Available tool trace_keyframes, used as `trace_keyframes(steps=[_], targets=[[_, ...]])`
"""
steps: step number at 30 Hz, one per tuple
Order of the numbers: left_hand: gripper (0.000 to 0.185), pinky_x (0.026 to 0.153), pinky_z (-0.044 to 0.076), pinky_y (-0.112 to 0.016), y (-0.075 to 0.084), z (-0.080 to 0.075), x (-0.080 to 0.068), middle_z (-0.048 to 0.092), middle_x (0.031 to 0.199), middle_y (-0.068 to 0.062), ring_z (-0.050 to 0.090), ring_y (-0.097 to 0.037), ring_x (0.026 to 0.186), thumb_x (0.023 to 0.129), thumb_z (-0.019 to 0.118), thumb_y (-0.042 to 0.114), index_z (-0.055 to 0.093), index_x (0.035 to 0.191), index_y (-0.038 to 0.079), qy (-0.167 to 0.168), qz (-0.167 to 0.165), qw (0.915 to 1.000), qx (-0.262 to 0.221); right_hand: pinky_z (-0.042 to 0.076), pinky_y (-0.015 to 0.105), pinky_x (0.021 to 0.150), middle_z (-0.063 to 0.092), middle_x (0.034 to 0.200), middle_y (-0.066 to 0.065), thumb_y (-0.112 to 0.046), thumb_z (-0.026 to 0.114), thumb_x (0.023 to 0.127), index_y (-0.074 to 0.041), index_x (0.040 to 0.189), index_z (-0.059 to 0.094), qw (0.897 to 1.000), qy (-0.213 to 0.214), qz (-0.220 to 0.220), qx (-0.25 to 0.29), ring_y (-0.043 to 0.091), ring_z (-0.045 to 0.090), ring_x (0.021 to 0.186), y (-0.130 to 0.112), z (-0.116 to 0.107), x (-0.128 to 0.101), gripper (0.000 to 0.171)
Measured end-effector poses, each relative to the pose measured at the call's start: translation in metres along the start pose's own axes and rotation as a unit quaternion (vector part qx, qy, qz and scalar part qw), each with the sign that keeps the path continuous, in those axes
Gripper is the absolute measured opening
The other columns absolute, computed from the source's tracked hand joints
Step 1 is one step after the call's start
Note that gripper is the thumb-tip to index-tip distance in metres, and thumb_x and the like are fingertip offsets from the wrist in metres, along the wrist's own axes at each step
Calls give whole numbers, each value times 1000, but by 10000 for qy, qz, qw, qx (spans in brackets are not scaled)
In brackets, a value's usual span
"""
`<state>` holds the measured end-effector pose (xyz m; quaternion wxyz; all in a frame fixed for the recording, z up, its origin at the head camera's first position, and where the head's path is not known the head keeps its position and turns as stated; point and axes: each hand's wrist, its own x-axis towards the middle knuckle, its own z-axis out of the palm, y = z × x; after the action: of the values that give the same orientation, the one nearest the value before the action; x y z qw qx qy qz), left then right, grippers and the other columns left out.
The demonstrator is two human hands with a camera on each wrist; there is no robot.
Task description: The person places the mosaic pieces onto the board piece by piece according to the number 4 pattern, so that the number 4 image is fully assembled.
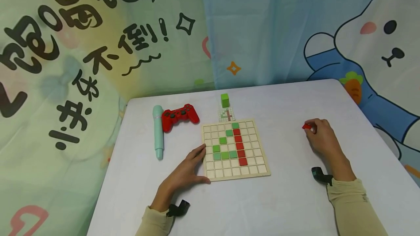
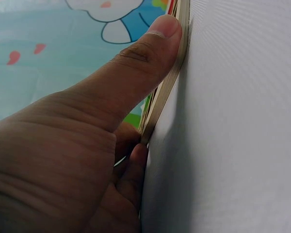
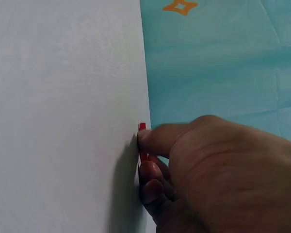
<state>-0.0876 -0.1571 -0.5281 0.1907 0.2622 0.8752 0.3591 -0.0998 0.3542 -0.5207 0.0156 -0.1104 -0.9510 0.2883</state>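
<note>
A wooden grid board (image 1: 259, 163) lies in the middle of the white table (image 1: 282, 207). It carries a column of red tiles (image 1: 238, 145) and several green tiles (image 1: 224, 148). My left hand (image 1: 198, 165) rests at the board's near left corner, fingers along the left side and thumb along the front side. In the left wrist view the thumb (image 2: 150, 53) presses flat against the board's thin edge (image 2: 173, 80). Off to the right, my right hand (image 1: 311, 128) pinches a small red tile (image 1: 306, 126) on the table. The same red tile (image 3: 142, 126) shows at my fingertips (image 3: 148, 138).
A green cube (image 1: 224, 99) and a small pattern card (image 1: 227, 114) lie just behind the board. A red game controller (image 1: 179, 115) and a teal pen-shaped device (image 1: 158, 131) sit at the left. Printed cloth hangs behind the table.
</note>
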Motion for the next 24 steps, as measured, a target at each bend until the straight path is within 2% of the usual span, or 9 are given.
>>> trace_keyframes(steps=[3, 5, 9, 11, 13, 15, 18, 20, 24], targets=[[117, 129, 38, -49, 0, 0, 0, 21, 180, 1, 23, -27, 167, 77, 97, 35, 28, 169, 12, -21, -28, 10000, 8, 53, 51, 85, 50, 123, 32, -9, 63, 105, 8, 141, 55, 9996, -183, -169, 106, 40, 53, 100, -10, -2, -2, 41], [118, 129, 38, -48, 0, -1, 1, 21, 180, 2, 23, -27, 167, 77, 97, 35, 28, 169, 12, -21, -25, 10000, 40, 54, 41, 82, 53, 125, 29, -9, 66, 103, 6, 141, 57, 9986, -280, -416, 175, 36, 55, 100, -23, -3, -6, 42], [118, 129, 37, -48, 0, -4, 2, 21, 180, 1, 23, -27, 167, 77, 97, 34, 28, 169, 10, -19, 10, 9999, 102, 49, 21, 74, 60, 119, 18, -7, 73, 99, 0, 134, 64, 9896, -531, -1307, 265, 24, 56, 95, -64, -4, -20, 37], [118, 130, 37, -48, 0, -5, 3, 21, 180, 1, 23, -27, 167, 77, 97, 34, 28, 169, 9, -12, 29, 9999, 113, 49, 18, 70, 62, 114, 12, -5, 75, 97, -3, 128, 67, 9778, -774, -1920, 316, 17, 55, 91, -87, -1, -29, 32], [118, 130, 36, -48, 1, -6, 4, 21, 180, 1, 22, -27, 167, 77, 97, 34, 28, 169, 9, -13, 21, 9999, 109, 50, 19, 69, 63, 111, 7, -3, 76, 97, -6, 124, 68, 9619, -1114, -2475, 330, 10, 54, 87, -107, 5, -39, 29], [118, 130, 36, -48, 0, -6, 4, 21, 180, 1, 22, -28, 167, 76, 98, 33, 29, 169, 9, 0, 11, 10000, 88, 52, 19, 71, 63, 113, 3, -4, 76, 97, -8, 123, 68, 9455, -1587, -2816, 386, 6, 54, 88, -125, 14, -49, 27], [118, 130, 36, -48, -1, -5, 3, 21, 180, 1, 23, -28, 167, 76, 98, 33, 28, 169, 10, 5, -9, 10000, 58, 52, 19, 73, 62, 113, 0, -7, 75, 98, -11, 121, 68, 9248, -2348, -2951, 499, 5, 54, 88, -143, 28, -62, 25], [118, 129, 37, -49, -1, -3, 3, 21, 180, 1, 23, -28, 167, 76, 98, 33, 29, 169, 11, 4, -10, 10000, 15, 51, 18, 74, 62, 111, -2, -10, 76, 99, -13, 118, 68, 9147, -2688, -2971, 530, 5, 53, 87, -149, 38, -69, 21], [118, 129, 38, -49, -2, 0, 1, 21, 180, 1, 23, -27, 167, 77, 97, 34, 28, 169, 11, -51, -18, 10000, 3, 50, 17, 72, 60, 105, -4, -10, 77, 98, -14, 110, 68, 9017, -2958, -3117, 474, 3, 52, 84, -151, 53, -79, 15]])
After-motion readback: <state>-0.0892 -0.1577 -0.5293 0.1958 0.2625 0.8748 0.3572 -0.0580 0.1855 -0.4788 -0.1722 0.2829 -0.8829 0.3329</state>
